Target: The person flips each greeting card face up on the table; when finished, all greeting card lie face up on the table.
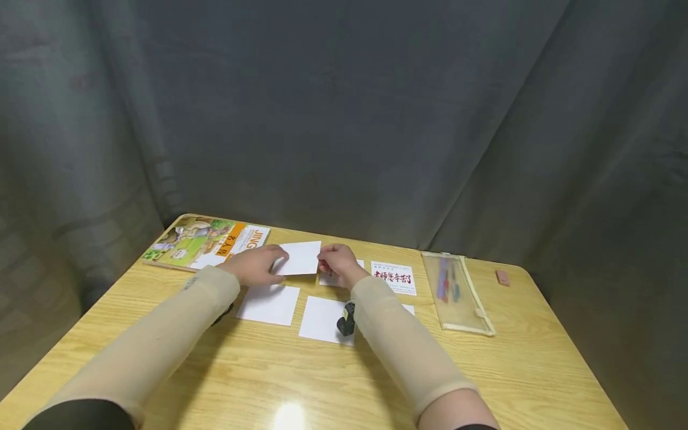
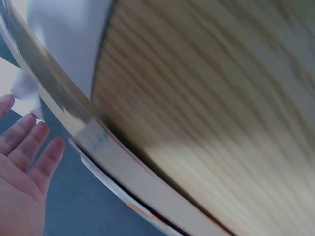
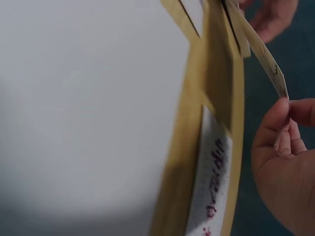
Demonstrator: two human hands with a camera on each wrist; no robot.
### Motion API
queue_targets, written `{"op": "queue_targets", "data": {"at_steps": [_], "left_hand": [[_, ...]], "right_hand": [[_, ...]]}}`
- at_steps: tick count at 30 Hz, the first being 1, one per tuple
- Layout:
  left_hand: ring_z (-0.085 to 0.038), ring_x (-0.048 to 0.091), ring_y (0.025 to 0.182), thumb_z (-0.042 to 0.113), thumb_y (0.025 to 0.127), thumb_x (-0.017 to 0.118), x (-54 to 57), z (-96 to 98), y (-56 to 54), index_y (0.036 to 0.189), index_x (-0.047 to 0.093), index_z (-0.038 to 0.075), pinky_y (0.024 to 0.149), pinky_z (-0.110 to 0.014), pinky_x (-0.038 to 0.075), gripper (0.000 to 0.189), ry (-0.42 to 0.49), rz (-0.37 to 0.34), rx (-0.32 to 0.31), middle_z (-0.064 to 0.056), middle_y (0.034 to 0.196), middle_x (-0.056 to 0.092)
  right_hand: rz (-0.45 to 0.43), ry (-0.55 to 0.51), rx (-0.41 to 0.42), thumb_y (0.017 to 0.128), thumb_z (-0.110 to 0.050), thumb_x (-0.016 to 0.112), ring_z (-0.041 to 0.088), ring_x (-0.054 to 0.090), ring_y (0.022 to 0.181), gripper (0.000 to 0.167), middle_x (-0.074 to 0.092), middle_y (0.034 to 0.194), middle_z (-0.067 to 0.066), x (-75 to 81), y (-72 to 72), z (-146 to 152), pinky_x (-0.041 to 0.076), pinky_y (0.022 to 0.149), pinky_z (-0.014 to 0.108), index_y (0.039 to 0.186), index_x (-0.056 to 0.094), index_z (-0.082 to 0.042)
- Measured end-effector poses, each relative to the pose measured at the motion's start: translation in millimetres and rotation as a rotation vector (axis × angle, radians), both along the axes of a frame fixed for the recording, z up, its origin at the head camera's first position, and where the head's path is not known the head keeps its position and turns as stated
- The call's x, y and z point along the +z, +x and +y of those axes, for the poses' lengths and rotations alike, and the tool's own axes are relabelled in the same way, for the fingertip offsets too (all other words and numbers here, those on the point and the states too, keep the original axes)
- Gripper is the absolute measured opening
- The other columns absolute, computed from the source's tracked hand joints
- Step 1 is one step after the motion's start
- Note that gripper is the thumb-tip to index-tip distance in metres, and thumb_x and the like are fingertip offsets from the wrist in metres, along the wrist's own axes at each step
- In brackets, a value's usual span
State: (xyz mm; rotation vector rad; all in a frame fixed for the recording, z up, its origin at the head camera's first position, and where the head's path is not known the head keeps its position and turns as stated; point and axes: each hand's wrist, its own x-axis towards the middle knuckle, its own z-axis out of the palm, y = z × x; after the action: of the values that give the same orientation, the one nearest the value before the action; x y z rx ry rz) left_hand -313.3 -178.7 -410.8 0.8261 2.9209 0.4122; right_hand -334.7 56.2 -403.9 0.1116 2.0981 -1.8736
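Note:
In the head view, a white card (image 1: 298, 258) is held up, tilted above the table. My right hand (image 1: 340, 263) pinches its right edge between thumb and fingers; the right wrist view shows this pinch at the card's (image 3: 268, 61) corner. At the card's left side is my left hand (image 1: 255, 267), thumb and fingers spread; in the left wrist view its fingers (image 2: 32, 145) look loosely extended. Below lie two blank white cards (image 1: 269, 304). A card with red lettering (image 1: 394, 279) lies to the right, and another lettered card (image 1: 326, 279) is partly hidden by my right hand.
A colourful book (image 1: 201, 243) lies at the table's back left. To the right are a see-through zip pouch (image 1: 462, 298) with pens inside and a pink eraser (image 1: 502, 278). My right forearm mostly covers another white card (image 1: 409, 309). Dark curtains (image 1: 344, 119) hang behind.

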Motion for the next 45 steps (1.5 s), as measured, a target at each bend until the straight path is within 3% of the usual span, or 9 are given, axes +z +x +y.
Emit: {"op": "queue_targets", "data": {"at_steps": [6, 10, 12, 17, 21, 27, 36, 43, 45], "left_hand": [[-0.042, 0.052, 0.134, 0.028, 0.093, 0.079, 5.2, -10.0, 4.1, 0.148, 0.052, 0.003, 0.107, -0.055, 0.046, 0.067, -0.043, 0.091, -0.020, -0.023, 0.150, 0.049], [-0.038, 0.060, 0.124, 0.013, 0.093, 0.078, 6.2, -14.3, 2.6, 0.140, 0.058, 0.001, 0.099, -0.050, 0.053, 0.052, -0.025, 0.242, -0.020, -0.020, 0.138, 0.059], [-0.036, 0.064, 0.115, 0.009, 0.094, 0.076, 6.6, -15.3, 2.1, 0.132, 0.062, 0.001, 0.093, -0.047, 0.056, 0.042, -0.004, 0.305, -0.013, -0.016, 0.129, 0.065], [-0.033, 0.068, 0.106, 0.008, 0.097, 0.072, 7.6, -13.6, 2.9, 0.123, 0.067, 0.002, 0.091, -0.047, 0.056, 0.027, 0.046, 0.357, 0.002, -0.013, 0.117, 0.070], [-0.035, 0.067, 0.111, 0.007, 0.100, 0.067, 8.9, -10.9, 3.9, 0.124, 0.068, 0.001, 0.096, -0.050, 0.054, 0.025, 0.093, 0.320, 0.037, -0.015, 0.119, 0.070], [-0.036, 0.068, 0.109, 0.008, 0.104, 0.062, 13.8, -6.4, 4.1, 0.123, 0.071, -0.001, 0.096, -0.052, 0.054, 0.023, 0.230, 0.227, 0.125, -0.017, 0.119, 0.072], [-0.027, 0.067, 0.093, 0.015, 0.107, 0.057, 14.7, -1.7, 6.3, 0.116, 0.072, 0.000, 0.082, -0.048, 0.055, 0.022, 0.361, 0.100, 0.235, -0.013, 0.105, 0.072], [-0.021, 0.058, 0.073, 0.015, 0.107, 0.057, 14.5, -1.0, 6.4, 0.111, 0.070, -0.002, 0.071, -0.042, 0.051, 0.022, 0.459, -0.054, 0.234, -0.014, 0.093, 0.070], [-0.023, 0.060, 0.077, 0.017, 0.107, 0.057, 13.7, -1.0, 7.0, 0.117, 0.069, -0.004, 0.073, -0.043, 0.052, 0.026, 0.455, -0.088, 0.238, -0.014, 0.096, 0.070]], "right_hand": [[0.014, -0.046, -0.014, 0.102, -0.001, 0.059, 0.009, 0.057, 0.067, 0.028, 0.061, 0.091, 0.010, 7.5, -9.7, 9.1, 0.050, 0.059, 0.016, 0.127, 0.057, 0.008], [-0.009, -0.066, -0.001, 0.102, -0.003, 0.060, 0.009, 0.057, 0.067, 0.021, 0.061, 0.089, 0.010, 13.3, -11.6, 15.4, 0.051, 0.058, 0.016, 0.121, 0.059, 0.005], [-0.026, -0.068, 0.016, 0.103, -0.005, 0.060, 0.010, 0.058, 0.068, 0.025, 0.061, 0.090, 0.010, 15.2, -11.1, 17.3, 0.052, 0.060, 0.016, 0.125, 0.059, 0.006], [-0.050, -0.117, 0.037, 0.102, -0.003, 0.061, 0.011, 0.058, 0.069, 0.032, 0.061, 0.094, 0.012, 16.5, -8.5, 21.2, 0.053, 0.060, 0.017, 0.133, 0.055, 0.004], [-0.050, -0.152, 0.041, 0.102, 0.000, 0.060, 0.011, 0.058, 0.067, 0.023, 0.061, 0.089, 0.009, 17.7, -5.6, 24.6, 0.053, 0.059, 0.017, 0.125, 0.058, 0.000], [-0.065, -0.150, 0.065, 0.104, -0.005, 0.059, 0.009, 0.058, 0.067, 0.012, 0.062, 0.086, 0.007, 18.4, -4.7, 27.0, 0.052, 0.059, 0.016, 0.111, 0.063, 0.004], [-0.052, -0.146, 0.044, 0.105, -0.005, 0.058, 0.009, 0.060, 0.071, 0.016, 0.066, 0.089, 0.007, 11.7, -7.6, 26.2, 0.054, 0.061, 0.016, 0.116, 0.065, 0.004], [0.050, 0.011, 0.041, 0.104, -0.014, 0.063, 0.018, 0.062, 0.100, 0.018, 0.066, 0.112, 0.007, 1.4, -7.4, 26.7, 0.053, 0.092, 0.034, 0.117, 0.066, -0.002], [0.084, 0.041, 0.053, 0.105, -0.013, 0.062, 0.021, 0.061, 0.104, 0.018, 0.067, 0.116, 0.009, -0.6, -6.9, 26.4, 0.051, 0.096, 0.038, 0.117, 0.066, -0.001]]}}
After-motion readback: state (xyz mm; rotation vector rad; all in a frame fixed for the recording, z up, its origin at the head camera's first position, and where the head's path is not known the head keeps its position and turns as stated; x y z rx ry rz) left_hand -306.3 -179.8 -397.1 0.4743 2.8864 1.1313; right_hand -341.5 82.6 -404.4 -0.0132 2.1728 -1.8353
